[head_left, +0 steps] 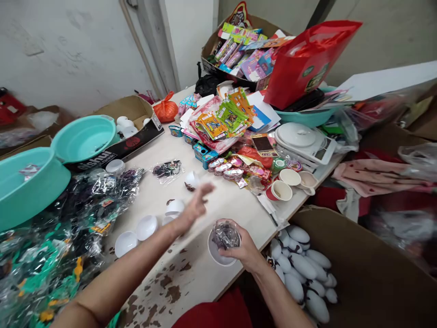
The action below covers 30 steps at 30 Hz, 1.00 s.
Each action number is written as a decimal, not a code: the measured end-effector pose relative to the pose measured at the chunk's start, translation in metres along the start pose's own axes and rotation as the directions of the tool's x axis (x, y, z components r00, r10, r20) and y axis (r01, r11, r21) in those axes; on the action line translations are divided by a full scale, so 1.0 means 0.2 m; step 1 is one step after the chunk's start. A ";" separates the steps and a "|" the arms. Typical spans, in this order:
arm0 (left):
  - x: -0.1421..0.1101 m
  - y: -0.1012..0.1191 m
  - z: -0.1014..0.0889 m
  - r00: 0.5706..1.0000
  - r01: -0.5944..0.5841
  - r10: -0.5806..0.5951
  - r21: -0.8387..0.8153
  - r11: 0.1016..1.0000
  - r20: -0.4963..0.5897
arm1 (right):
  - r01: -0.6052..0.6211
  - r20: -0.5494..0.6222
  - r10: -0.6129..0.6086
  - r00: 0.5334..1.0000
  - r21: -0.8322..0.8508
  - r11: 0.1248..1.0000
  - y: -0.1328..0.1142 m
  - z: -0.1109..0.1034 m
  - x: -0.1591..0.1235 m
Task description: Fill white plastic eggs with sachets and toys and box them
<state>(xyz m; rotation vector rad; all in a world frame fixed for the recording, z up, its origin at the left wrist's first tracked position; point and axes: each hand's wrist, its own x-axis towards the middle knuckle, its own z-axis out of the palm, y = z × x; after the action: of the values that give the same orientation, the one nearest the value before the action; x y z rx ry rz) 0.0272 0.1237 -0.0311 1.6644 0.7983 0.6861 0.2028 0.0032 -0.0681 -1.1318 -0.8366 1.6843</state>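
Observation:
My right hand (pixel 243 249) holds a white half-shell cup (pixel 218 257) near the table's front edge, fingers round its side. A clear packet (pixel 225 234) with dark contents sits in the cup, and my thumb reaches over it. My left hand (pixel 197 207), slightly blurred, stretches out above the table with its fingers apart and nothing visible in them. Close to it lie a white shell piece (pixel 191 178) with dark markings and another white shell (pixel 175 207). Two open white half-shells (pixel 126 243) rest by my left forearm. Beyond them lies a flat clear packet (pixel 167 169) with dark parts.
Heaped bagged parts (pixel 61 250) and turquoise basins (pixel 85 136) fill the left side. Snack packets (pixel 225 118), a white kitchen scale (pixel 300 139) and paper cups (pixel 280 190) stand across the table. A carton of white egg-shaped shells (pixel 307 266) is below on the right.

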 end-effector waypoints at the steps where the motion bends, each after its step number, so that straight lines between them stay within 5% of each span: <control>1: 0.08 -0.09 -0.05 0.985 0.076 -0.066 0.059 0.995 -0.157 | -0.030 -0.044 0.031 0.999 0.029 0.999 0.02 -0.04 -0.01; 3: 0.22 -0.26 -0.15 0.925 0.295 -0.196 0.287 0.912 -0.326 | -0.062 -0.120 0.072 0.990 0.083 0.995 0.05 -0.09 -0.03; 6: 0.37 -0.42 -0.21 0.880 0.470 -0.348 0.485 0.737 -0.323 | -0.091 -0.215 0.124 0.969 0.157 0.983 0.07 -0.13 -0.06; 10: 0.38 -0.36 -0.18 0.854 0.517 -0.373 0.507 0.690 -0.363 | -0.097 -0.293 0.165 0.942 0.234 0.968 0.09 -0.13 -0.11; 13: 0.18 -0.20 -0.08 0.885 0.460 -0.380 0.626 0.630 -0.268 | -0.088 -0.332 0.165 0.929 0.234 0.968 0.12 -0.15 -0.14; 17: -0.36 -0.11 0.21 0.873 0.158 -0.471 0.838 0.522 0.129 | -0.087 -0.400 0.143 0.905 0.157 0.984 0.18 -0.18 -0.19; 21: -0.76 -0.21 0.43 0.806 0.221 -0.592 0.912 0.345 0.028 | -0.106 -0.387 0.114 0.915 0.042 0.993 0.21 -0.15 -0.23; 23: -0.82 -0.25 0.42 0.770 0.324 -0.638 0.862 0.390 -0.001 | -0.118 -0.379 0.105 0.919 -0.010 0.993 0.21 -0.12 -0.25; 26: -0.79 -0.20 0.29 0.748 0.526 -0.664 0.596 0.607 0.016 | -0.143 -0.403 0.070 0.912 -0.153 0.978 0.22 -0.09 -0.27; 30: -0.68 0.01 0.16 0.823 0.556 -0.568 0.256 0.791 -0.031 | -0.193 -0.378 0.011 0.926 -0.447 0.873 0.22 0.00 -0.29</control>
<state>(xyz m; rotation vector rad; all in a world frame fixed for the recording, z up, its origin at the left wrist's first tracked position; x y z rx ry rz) -0.0300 -0.0029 -0.0405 1.5373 1.3203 0.1207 0.1978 -0.0677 -0.0883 -1.7970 -0.9894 1.3106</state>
